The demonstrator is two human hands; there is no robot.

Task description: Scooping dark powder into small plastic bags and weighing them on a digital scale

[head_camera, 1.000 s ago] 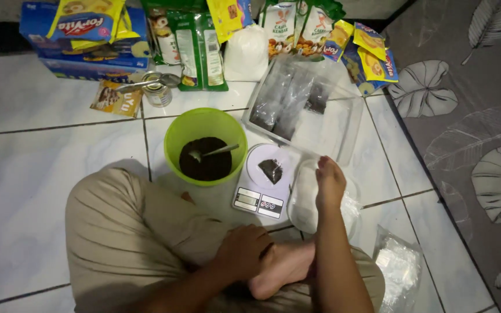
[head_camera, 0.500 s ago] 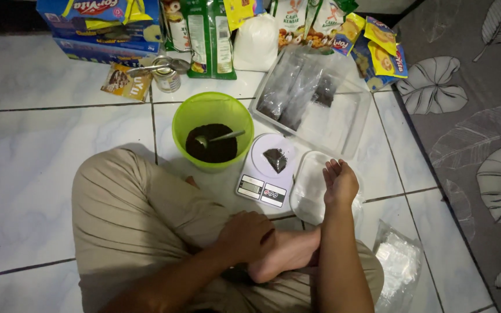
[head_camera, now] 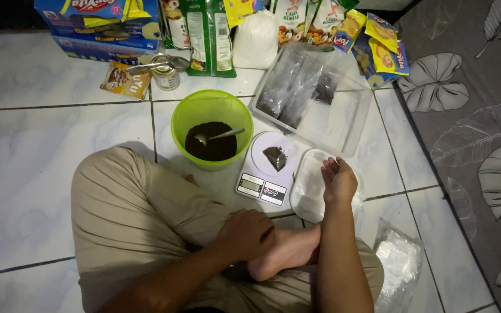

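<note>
A person sits cross-legged on a white tiled floor, and the right hand rests over a shallow clear plastic container at about four o'clock from the middle of the view, fingers loosely curled and slightly apart, touching the container's far rim; nothing is seen gripped in it. The left hand lies at about six o'clock, palm down and closed softly over the bare foot tucked against the beige trouser leg. Just beside the right hand, at its nine o'clock, stands a small white kitchen scale with a little clear bag of dark powder on its round plate. At ten o'clock from that hand sits a green bowl holding more dark powder and a metal spoon. At twelve o'clock from the hand is a large clear tray with several filled dark packets lying in it. Along the top edge stand snack packages, green pouches and a white bag, with a small tin can near them. A pile of empty clear bags lies at five o'clock, near the right forearm.
</note>
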